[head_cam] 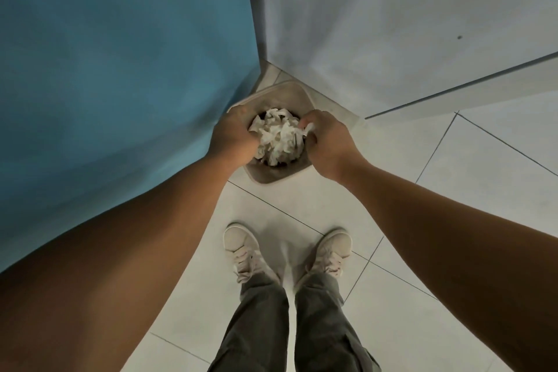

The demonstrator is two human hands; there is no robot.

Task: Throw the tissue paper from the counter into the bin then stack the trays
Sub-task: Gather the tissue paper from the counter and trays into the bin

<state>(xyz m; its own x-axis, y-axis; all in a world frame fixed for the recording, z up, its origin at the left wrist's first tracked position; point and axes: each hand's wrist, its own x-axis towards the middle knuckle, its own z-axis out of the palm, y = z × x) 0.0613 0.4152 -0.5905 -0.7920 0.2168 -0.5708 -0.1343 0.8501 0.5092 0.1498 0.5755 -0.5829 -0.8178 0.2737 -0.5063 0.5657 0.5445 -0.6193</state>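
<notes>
Two hands in frame, head view only, both low over the bin (273,179). The bin is a pale, square-ish tub with rounded corners. It stands on the floor (392,296) in the far corner, where the blue panel (120,54) on the left meets the white wall (392,15) on the right. Its left rim is just beside the blue panel; can't tell if they touch.

The tissue paper (279,137) is a crumpled white wad right over the bin's mouth, between the two hands, with dark bin interior showing round its edges. Can't tell whether the wad rests inside the bin or is held just above it.

The left hand (234,137) has its back to the camera, and its fingers (248,127) are curled against the left side of the wad, clamped on it. The right hand (326,143) is on the wad's right side. Its thumb and forefinger are together, pinching a loose flap of tissue at the upper right edge, and the other fingers are curled under. Both forearms reach in from the bottom corners of the frame, bare.

The floor is pale tiles with dark grout lines. The person's shoes (241,248), light-coloured lace-ups, stand on the near tiles, pointing at the bin and well apart from it. Grey-green trousers (262,326) run down to the bottom edge.
</notes>
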